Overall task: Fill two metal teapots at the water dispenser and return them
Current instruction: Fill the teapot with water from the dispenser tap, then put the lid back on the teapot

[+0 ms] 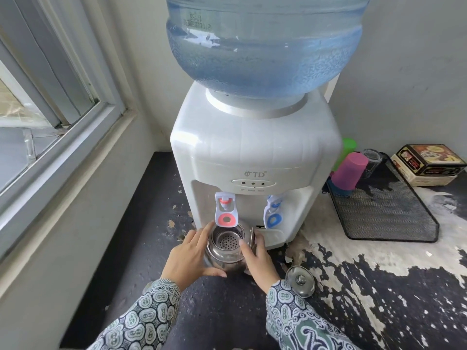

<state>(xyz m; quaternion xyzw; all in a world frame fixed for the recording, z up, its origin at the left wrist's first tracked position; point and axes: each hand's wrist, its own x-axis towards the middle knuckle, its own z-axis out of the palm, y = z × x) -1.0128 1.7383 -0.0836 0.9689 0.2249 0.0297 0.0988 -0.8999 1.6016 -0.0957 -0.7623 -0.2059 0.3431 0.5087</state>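
Under the red tap (pixel 225 213) of the water dispenser (pixel 255 157), the open metal teapot (pixel 225 251) is cupped between left hand (pixel 188 256) and right hand (pixel 257 258); its lid (pixel 300 281) is lying right of the right hand.

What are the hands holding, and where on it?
Both hands hold the metal teapot by its round body: the left hand on its left side, the right hand on its right, under the red tap.
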